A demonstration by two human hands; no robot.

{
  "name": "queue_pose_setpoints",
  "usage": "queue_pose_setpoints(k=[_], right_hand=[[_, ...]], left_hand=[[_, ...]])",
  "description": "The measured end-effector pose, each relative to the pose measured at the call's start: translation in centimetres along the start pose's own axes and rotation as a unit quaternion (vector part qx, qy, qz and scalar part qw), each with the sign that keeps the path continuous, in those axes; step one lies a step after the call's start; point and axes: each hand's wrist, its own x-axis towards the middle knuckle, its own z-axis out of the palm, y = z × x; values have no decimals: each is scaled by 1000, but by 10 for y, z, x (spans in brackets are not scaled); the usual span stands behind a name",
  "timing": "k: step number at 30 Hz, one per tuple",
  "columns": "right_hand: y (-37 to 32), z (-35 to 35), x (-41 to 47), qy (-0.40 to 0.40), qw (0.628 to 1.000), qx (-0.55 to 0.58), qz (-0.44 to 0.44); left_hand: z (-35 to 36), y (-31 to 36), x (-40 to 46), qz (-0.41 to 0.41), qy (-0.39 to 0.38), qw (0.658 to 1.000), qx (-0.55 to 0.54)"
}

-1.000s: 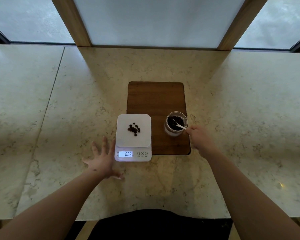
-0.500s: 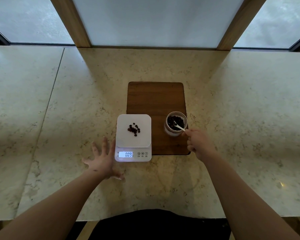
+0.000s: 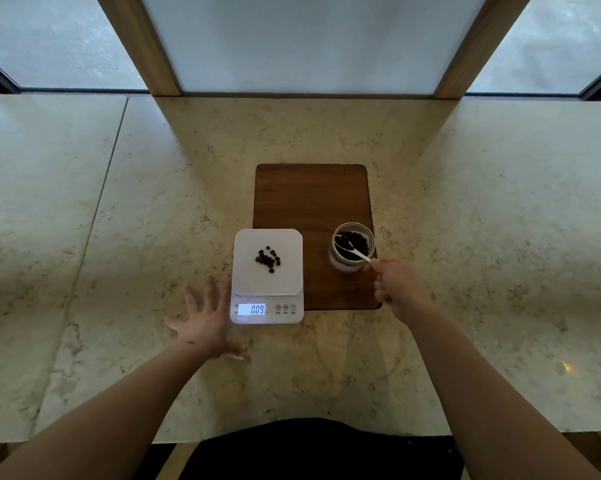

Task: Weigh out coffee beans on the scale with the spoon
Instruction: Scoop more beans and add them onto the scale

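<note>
A white digital scale (image 3: 250, 284) stands on the marble counter, its lit display reading 0.09. A small pile of dark coffee beans (image 3: 268, 259) lies on its platform. To its right a glass jar (image 3: 353, 246) holding more beans stands on a wooden board (image 3: 311, 199). My right hand (image 3: 399, 287) pinches the handle of a white spoon (image 3: 354, 250), whose bowl dips into the jar. My left hand (image 3: 205, 320) lies flat on the counter, fingers spread, touching the scale's left side.
The marble counter (image 3: 119, 237) stretches wide on both sides, with a seam on the left. Two wooden posts and frosted window panels stand behind it. The counter's front edge is near my body.
My right hand has drawn back slightly toward me, with the spoon still in the jar. The left hand and the scale reading have not changed.
</note>
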Motion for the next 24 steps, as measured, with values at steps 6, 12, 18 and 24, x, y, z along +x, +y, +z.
queue_pose_setpoints(k=[6,12,18,24], right_hand=[[0,-1,-1,-1,1000,-9,-11],[-2,-4,-1,-4,1000,-5,-14],[-11,-4,-11,4,999,-23,-36],[-17,-2,-18,5,999,-19,-44]], left_hand=[[0,1,1,-3,0,1000,3],[0,0,0,-4,1,1000,0],[-1,1,-1,-6,-2,1000,-2],[1,-1,1,1,-4,1000,-9]])
